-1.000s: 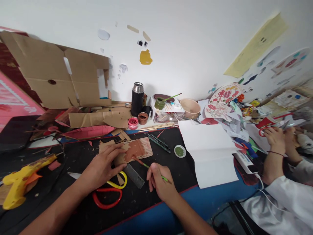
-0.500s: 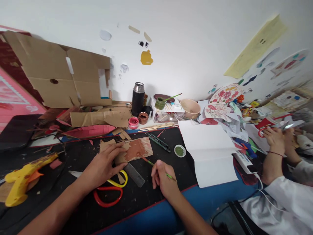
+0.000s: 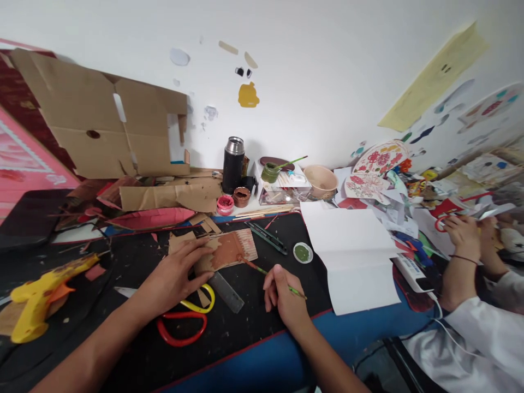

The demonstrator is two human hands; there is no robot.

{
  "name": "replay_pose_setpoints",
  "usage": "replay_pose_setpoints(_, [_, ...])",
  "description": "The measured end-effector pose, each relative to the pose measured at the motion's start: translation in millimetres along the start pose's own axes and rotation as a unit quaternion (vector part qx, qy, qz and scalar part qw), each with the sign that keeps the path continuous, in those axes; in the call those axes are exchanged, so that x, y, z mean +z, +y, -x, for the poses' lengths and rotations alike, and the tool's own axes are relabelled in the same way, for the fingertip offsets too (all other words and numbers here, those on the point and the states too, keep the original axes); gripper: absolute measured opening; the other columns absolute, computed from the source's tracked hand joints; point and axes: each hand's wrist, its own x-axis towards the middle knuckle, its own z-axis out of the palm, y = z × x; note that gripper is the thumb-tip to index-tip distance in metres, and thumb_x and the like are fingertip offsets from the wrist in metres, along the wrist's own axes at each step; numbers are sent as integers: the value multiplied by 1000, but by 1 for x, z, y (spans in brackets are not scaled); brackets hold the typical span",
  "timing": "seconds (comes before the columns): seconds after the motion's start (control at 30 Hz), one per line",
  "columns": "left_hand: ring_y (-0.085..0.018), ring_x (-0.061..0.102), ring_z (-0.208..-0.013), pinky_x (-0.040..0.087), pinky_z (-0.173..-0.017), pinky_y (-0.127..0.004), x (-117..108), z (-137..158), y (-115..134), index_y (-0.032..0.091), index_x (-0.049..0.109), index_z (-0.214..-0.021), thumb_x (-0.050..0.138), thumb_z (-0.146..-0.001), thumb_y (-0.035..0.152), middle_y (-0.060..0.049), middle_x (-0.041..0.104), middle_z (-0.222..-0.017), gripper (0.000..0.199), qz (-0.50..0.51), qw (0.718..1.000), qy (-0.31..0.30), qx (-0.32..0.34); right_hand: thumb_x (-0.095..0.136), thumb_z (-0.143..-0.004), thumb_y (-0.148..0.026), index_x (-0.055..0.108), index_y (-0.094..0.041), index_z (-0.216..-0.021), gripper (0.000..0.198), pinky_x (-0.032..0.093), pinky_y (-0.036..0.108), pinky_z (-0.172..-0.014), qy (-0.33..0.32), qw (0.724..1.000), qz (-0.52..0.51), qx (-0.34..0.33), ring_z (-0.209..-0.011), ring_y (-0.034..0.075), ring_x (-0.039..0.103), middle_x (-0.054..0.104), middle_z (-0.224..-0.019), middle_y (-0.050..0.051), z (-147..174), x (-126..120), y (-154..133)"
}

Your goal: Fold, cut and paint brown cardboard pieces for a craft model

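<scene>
A corrugated cardboard piece, partly coated in reddish-brown paint, lies on the black mat. My left hand holds its left end down, fingers over the top and thumb by the near edge. Between the fingers of my right hand is a thin green paintbrush; its tip touches the painted area near the right side. Under and beside my left hand are scissors with a red and a yellow handle. A dark ruler lies just below the cardboard. A box cutter rests beyond it.
A lid of green paint and a white paper sheet lie to the right. Behind stand brown and pink paint jars and a black flask. A yellow glue gun is left. Another person's hands hold scissors at right.
My right hand and the paintbrush have shifted slightly right, with the brush tip now nearer the cardboard's right end. My left hand stays on the cardboard. The whole view has shifted a little.
</scene>
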Motion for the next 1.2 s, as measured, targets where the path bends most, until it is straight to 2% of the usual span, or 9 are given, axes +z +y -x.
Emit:
replay_pose_setpoints(0.17, [-33, 57, -143, 50, -118, -51, -2, 3, 0, 28, 64, -142, 63, -99, 54, -11, 58, -157, 50, 4, 1000, -21, 6, 46, -95, -85, 58, -19, -68, 72, 32, 20, -38, -5, 1000, -3, -5, -33, 11, 48, 38, -40, -8, 2, 10, -1])
replay_pose_setpoints(0.43, [-33, 61, -139, 53, -116, -50, 0, 2, 0, 28, 64, -140, 64, -98, 53, -11, 61, -155, 49, 5, 1000, -3, 6, 44, -99, -81, 60, -18, -69, 72, 31, 20, -39, -74, 997, 0, -11, -33, 10, 48, 38, -41, -8, 8, 30, 1])
replay_pose_setpoints(0.6, [-33, 61, -139, 52, -117, -51, 1, 3, -1, 28, 65, -140, 63, -99, 53, -10, 61, -155, 48, 3, 1000, 1, 0, 44, -97, -83, 61, -19, -68, 72, 30, 20, -38, -66, 998, 4, -13, -33, 11, 48, 39, -40, -7, 4, 24, -1])
replay_pose_setpoints(0.77, [-33, 58, -143, 50, -119, -51, -2, 3, 1, 29, 65, -140, 64, -98, 51, -10, 60, -157, 47, 15, 1000, -12, -7, 46, -96, -84, 60, -19, -69, 72, 31, 21, -38, -24, 1000, 1, -12, -33, 11, 47, 39, -40, -7, -1, 12, -3])
replay_pose_setpoints(0.87, [-33, 56, -145, 49, -120, -51, -4, 2, 2, 30, 63, -144, 66, -97, 53, -9, 57, -159, 51, 16, 999, -27, -8, 45, -95, -85, 59, -20, -68, 72, 31, 21, -37, -17, 1000, -3, -6, -32, 11, 46, 38, -40, -8, 1, 13, -3])
replay_pose_setpoints(1.2, [-32, 55, -146, 48, -120, -50, -3, 3, 2, 30, 60, -147, 65, -98, 48, -9, 56, -160, 53, 22, 999, -30, -12, 41, -103, -77, 60, -19, -68, 71, 31, 20, -40, -96, 995, 12, -13, -34, 10, 48, 39, -41, -7, 9, 36, 0])
